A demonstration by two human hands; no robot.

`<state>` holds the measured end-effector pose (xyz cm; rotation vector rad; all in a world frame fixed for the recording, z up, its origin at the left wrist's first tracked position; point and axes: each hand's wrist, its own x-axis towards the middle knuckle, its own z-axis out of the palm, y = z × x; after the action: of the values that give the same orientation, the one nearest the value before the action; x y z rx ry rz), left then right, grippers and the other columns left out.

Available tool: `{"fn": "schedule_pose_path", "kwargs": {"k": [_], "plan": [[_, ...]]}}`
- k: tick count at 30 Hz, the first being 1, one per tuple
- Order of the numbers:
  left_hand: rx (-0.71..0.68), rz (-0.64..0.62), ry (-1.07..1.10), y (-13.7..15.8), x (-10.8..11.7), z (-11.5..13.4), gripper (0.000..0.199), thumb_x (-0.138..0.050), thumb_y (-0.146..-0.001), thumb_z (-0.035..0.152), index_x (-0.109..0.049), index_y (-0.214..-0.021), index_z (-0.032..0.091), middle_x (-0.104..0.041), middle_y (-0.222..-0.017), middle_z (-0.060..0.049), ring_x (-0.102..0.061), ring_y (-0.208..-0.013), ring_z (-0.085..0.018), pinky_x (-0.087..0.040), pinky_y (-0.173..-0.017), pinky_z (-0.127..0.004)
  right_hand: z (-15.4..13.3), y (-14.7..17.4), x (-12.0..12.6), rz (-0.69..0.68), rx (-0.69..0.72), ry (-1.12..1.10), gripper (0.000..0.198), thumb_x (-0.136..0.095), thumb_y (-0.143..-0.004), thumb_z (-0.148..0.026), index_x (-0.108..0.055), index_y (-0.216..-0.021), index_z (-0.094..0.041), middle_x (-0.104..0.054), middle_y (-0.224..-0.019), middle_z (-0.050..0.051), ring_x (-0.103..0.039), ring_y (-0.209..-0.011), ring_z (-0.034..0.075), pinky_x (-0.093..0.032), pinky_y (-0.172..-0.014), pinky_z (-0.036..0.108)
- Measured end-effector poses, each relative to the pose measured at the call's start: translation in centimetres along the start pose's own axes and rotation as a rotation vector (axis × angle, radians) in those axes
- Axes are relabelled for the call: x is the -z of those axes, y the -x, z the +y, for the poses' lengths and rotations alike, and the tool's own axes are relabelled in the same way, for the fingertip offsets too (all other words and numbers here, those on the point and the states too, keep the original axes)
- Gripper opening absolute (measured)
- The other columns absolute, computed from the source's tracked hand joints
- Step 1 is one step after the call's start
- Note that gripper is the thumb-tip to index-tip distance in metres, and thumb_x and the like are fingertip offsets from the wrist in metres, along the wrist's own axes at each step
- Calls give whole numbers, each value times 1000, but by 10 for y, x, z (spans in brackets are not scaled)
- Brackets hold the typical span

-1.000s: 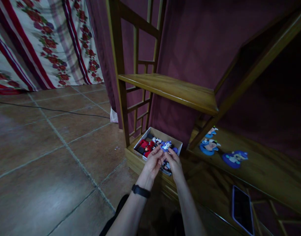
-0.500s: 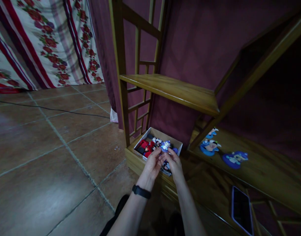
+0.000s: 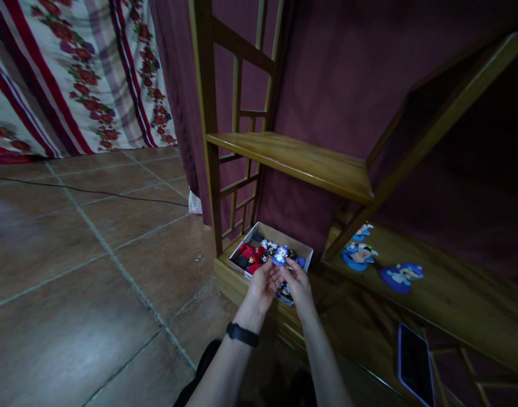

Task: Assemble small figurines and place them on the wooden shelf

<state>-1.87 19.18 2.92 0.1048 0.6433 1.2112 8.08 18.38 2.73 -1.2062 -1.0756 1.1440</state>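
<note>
A small purple-and-white figurine point(image 3: 280, 255) stands upright on its round base between my fingertips. My left hand point(image 3: 264, 284) has its fingers closed at the base from the left, and my right hand point(image 3: 297, 280) grips it from the right. Both hands are just above the front of an open cardboard box point(image 3: 302, 247). Inside lie more figurines, among them red-and-black ones point(image 3: 251, 258) and some white-and-dark ones. My hands hide part of the box's front and contents.
The box sits on the low ledge of a wooden shelf unit, below a wooden shelf point(image 3: 288, 155). On the right ledge stand two blue-based figurines point(image 3: 358, 256) and a purple one point(image 3: 401, 277). A phone point(image 3: 415, 362) lies closer to me. A black cable point(image 3: 93, 193) crosses the tiled floor.
The figurine has shifted slightly left and down in view and appears turned a little in my fingers. Both hands keep hold of it. The view has moved slightly.
</note>
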Motion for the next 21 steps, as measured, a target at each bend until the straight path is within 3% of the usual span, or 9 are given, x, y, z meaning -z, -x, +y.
{"fn": "schedule_pose_path", "kwargs": {"k": [11,21], "plan": [[10,3,-15,2,-1,0,23,-48,-86,29,-61,-81,10,-62,-69,-7,-58,-59,-11,-48,-62,-22,-2,2,-1,-3,-25,-31,50,-69,-63,-45,-65,-106,-20,-69,-96,7,-64,-90,25,-51,-82,39],[20,14,-10,4,-3,0,28,-46,-87,32,-60,-80,10,-63,-72,-9,-61,-61,-12,-50,-63,-23,0,0,2,-17,-48,17,49,-66,-65,-46,-64,-108,-22,-67,-104,6,-62,-96,26,-51,-81,36]]}}
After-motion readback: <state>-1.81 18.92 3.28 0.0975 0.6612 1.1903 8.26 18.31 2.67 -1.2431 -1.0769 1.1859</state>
